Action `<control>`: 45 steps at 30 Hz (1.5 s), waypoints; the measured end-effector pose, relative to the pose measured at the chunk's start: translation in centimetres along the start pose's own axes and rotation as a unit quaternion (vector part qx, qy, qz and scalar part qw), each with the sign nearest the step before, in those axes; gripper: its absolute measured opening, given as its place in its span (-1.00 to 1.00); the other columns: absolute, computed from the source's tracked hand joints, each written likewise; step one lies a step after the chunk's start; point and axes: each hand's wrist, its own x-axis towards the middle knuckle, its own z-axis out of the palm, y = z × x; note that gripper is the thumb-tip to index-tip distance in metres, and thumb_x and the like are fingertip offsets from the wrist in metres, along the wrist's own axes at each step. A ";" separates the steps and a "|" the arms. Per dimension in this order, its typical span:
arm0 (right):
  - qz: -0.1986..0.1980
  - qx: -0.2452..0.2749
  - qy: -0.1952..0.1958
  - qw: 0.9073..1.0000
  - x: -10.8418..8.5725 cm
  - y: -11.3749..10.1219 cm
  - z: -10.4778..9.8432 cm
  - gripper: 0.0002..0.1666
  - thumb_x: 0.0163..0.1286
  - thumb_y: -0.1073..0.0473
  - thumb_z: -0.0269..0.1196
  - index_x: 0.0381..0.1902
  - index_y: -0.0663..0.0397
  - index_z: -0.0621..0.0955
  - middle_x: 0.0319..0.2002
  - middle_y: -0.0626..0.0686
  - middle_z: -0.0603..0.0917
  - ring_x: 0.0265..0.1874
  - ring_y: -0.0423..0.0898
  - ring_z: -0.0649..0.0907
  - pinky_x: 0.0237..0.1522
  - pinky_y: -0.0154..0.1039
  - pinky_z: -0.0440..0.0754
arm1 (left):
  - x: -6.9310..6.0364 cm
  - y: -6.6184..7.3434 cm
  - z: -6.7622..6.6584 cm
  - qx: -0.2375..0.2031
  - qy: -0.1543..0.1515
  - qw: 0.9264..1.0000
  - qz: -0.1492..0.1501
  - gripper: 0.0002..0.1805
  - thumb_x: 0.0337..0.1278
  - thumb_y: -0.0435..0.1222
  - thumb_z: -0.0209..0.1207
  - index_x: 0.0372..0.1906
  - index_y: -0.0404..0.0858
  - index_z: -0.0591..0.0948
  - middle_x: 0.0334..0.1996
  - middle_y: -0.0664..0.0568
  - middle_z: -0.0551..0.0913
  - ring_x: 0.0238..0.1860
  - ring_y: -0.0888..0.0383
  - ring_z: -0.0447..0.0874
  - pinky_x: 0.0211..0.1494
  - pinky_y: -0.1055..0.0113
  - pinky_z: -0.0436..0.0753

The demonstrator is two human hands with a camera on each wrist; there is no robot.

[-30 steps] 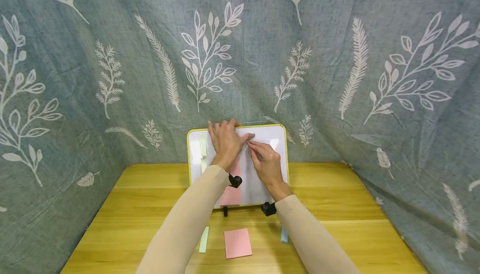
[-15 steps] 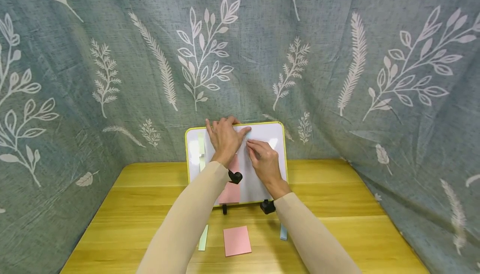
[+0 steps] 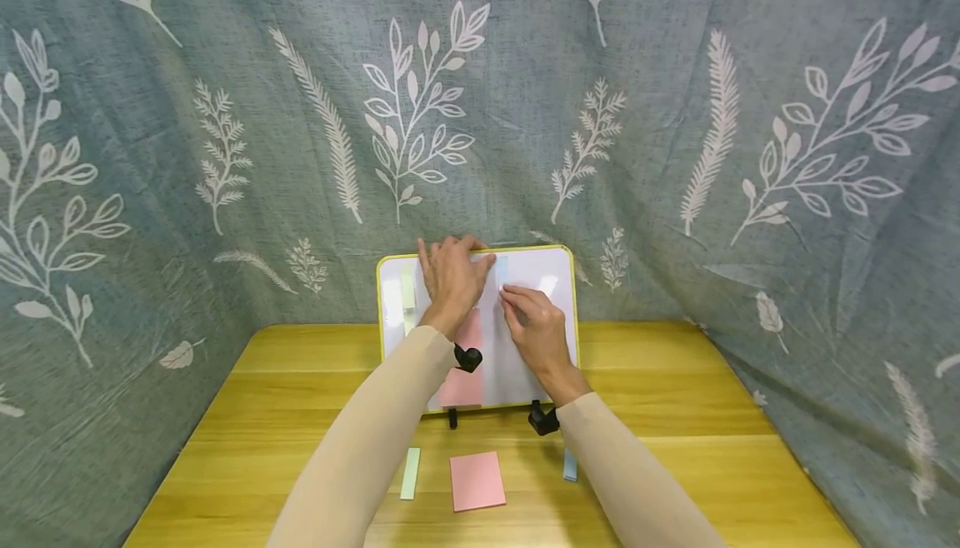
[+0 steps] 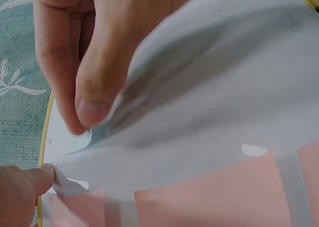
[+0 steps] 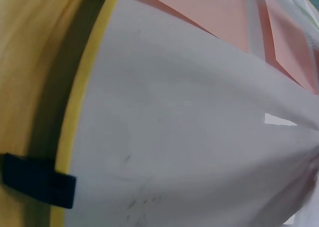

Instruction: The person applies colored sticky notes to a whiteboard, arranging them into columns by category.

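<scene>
A whiteboard [image 3: 528,348] with a yellow rim stands upright on the table. My left hand [image 3: 454,283] grips its top edge, fingers over the rim and thumb against the front. Just right of that thumb, a pale blue sticky strip [image 3: 502,271] lies on the board near the top. With thumb and fingertips, my right hand [image 3: 538,331] pinches the strip's lower end, which curls away from the surface in the left wrist view [image 4: 84,143]. Pink sticky notes [image 3: 462,387] and pale green strips [image 3: 407,286] are on the board further left, partly behind my left arm.
On the wooden table [image 3: 675,415] in front of the board lie a pink sticky-note pad [image 3: 477,481], a green strip pad [image 3: 409,475] and a blue strip pad [image 3: 570,465], partly under the right sleeve. Black feet [image 3: 453,418] support the board. A patterned curtain [image 3: 495,115] hangs behind.
My left thumb has drawn back to the left, and the blue strip shows beside it. The right hand's fingertips have slid slightly down, still pinching the strip's end.
</scene>
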 end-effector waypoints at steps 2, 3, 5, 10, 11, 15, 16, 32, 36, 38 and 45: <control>-0.004 -0.003 0.000 1.000 -0.3 0.0 -0.2 -0.81 0.45 0.46 0.59 -0.01 0.31 0.93 0.02 0.24 0.96 0.04 0.24 0.94 0.15 0.14 0.92 | -0.3 -0.2 -0.1 -0.001 -0.003 1.000 0.009 -0.65 0.64 0.09 0.44 0.28 0.06 0.87 0.27 -0.05 0.84 0.44 -0.19 0.70 1.02 -0.28 -0.16; -0.006 -0.004 -0.001 1.000 -0.5 0.0 -0.3 -0.81 0.45 0.46 0.59 -0.01 0.31 0.93 0.02 0.24 0.96 0.04 0.23 0.94 0.15 0.13 0.92 | -0.5 -0.3 -0.2 -0.003 -0.004 1.000 0.013 -0.65 0.64 0.07 0.44 0.30 0.06 0.87 0.29 -0.05 0.83 0.46 -0.20 0.69 1.02 -0.28 -0.16; -0.007 -0.003 -0.003 1.000 -0.7 -0.1 -0.6 -0.80 0.45 0.46 0.59 0.00 0.30 0.93 0.03 0.23 0.97 0.04 0.22 0.94 0.15 0.12 0.92 | -0.8 -0.6 -0.4 -0.012 -0.001 1.000 0.022 -0.63 0.64 0.04 0.46 0.34 0.04 0.86 0.33 -0.07 0.81 0.50 -0.21 0.66 1.02 -0.29 -0.14; -0.009 0.001 -0.003 1.000 -1.4 -0.1 -1.1 -0.78 0.44 0.46 0.60 0.01 0.29 0.93 0.02 0.21 0.97 0.02 0.20 0.94 0.13 0.12 0.92 | -1.6 -1.5 -0.3 -0.047 0.035 0.996 0.066 -0.61 0.55 -0.07 0.54 0.33 -0.03 0.86 0.36 -0.13 0.78 0.51 -0.26 0.66 0.98 -0.37 0.01; -0.011 0.002 -0.003 1.000 -1.5 -0.1 -1.3 -0.78 0.43 0.46 0.60 0.01 0.29 0.93 0.01 0.21 0.97 0.02 0.21 0.94 0.12 0.12 0.91 | -1.6 -1.9 -0.1 -0.052 0.047 0.995 0.077 -0.61 0.53 -0.08 0.56 0.32 -0.05 0.86 0.35 -0.13 0.78 0.49 -0.26 0.67 0.96 -0.39 0.06; -0.015 0.004 -0.007 1.000 -1.9 -0.2 -1.8 -0.75 0.41 0.47 0.61 0.02 0.29 0.93 0.01 0.23 0.97 0.01 0.23 0.94 0.12 0.14 0.92 | -2.2 -2.8 0.2 -0.060 0.079 0.989 0.112 -0.61 0.48 -0.14 0.56 0.31 -0.06 0.86 0.32 -0.11 0.77 0.47 -0.24 0.69 0.90 -0.43 0.21; -0.016 0.005 -0.010 1.000 -2.0 -0.2 -1.9 -0.75 0.40 0.47 0.62 0.03 0.30 0.93 0.01 0.24 0.97 0.01 0.24 0.94 0.12 0.15 0.92 | -2.5 -2.9 0.0 -0.060 0.078 0.988 0.115 -0.60 0.48 -0.15 0.55 0.31 -0.07 0.85 0.33 -0.12 0.77 0.48 -0.24 0.68 0.90 -0.42 0.22; 0.001 0.003 -0.073 0.997 -4.0 -0.8 -5.6 -0.71 0.43 0.42 0.62 0.09 0.26 0.92 0.10 0.24 0.95 0.08 0.28 0.90 0.17 0.25 0.89 | -8.4 -3.9 -3.0 -0.040 0.050 0.978 0.200 -0.64 0.57 -0.20 0.51 0.33 -0.13 0.84 0.40 -0.15 0.76 0.49 -0.25 0.71 0.86 -0.47 0.30; 0.010 0.002 -0.095 0.995 -4.8 -1.2 -6.8 -0.67 0.41 0.43 0.62 0.12 0.27 0.91 0.12 0.27 0.93 0.11 0.31 0.89 0.19 0.29 0.87 | -10.4 -4.7 -3.0 -0.038 0.035 0.973 0.226 -0.68 0.59 -0.20 0.50 0.29 -0.15 0.85 0.35 -0.15 0.78 0.42 -0.23 0.75 0.80 -0.49 0.39; 0.015 0.003 -0.108 0.994 -5.3 -1.3 -7.4 -0.65 0.41 0.43 0.62 0.13 0.28 0.90 0.14 0.29 0.92 0.14 0.32 0.88 0.21 0.31 0.86 | -11.2 -5.0 -2.9 -0.038 0.027 0.971 0.236 -0.68 0.58 -0.20 0.50 0.28 -0.15 0.85 0.33 -0.14 0.79 0.39 -0.21 0.77 0.78 -0.48 0.43; 0.016 -0.001 -0.156 0.988 -6.7 -1.5 -9.0 -0.61 0.44 0.39 0.62 0.19 0.24 0.88 0.17 0.25 0.91 0.17 0.27 0.89 0.22 0.25 0.88 | -13.6 -6.1 -2.9 -0.043 0.018 0.963 0.267 -0.65 0.52 -0.22 0.56 0.28 -0.16 0.84 0.28 -0.12 0.81 0.37 -0.17 0.81 0.69 -0.46 0.56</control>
